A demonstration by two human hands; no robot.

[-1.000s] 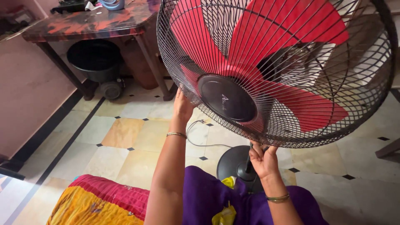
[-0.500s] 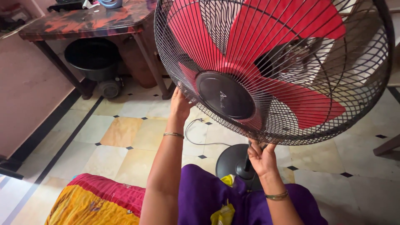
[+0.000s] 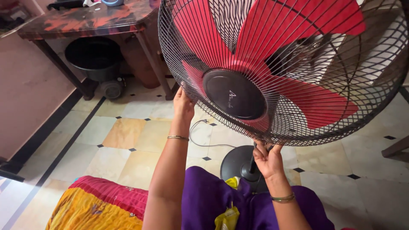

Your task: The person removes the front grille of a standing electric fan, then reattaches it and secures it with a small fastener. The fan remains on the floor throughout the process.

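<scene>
Left hand (image 3: 184,102) pressed against, right hand (image 3: 267,158) pinching the pedestal fan's wire guard (image 3: 272,72) rim: light, springy, best gripped at its rim.

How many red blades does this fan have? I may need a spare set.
3 red blades show behind the grille: one upper left, one upper right, one lower right. None seems hidden.

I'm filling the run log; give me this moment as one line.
left hand: on fan guard left rim | right hand: gripping guard's bottom edge | red blades behind guard
</scene>
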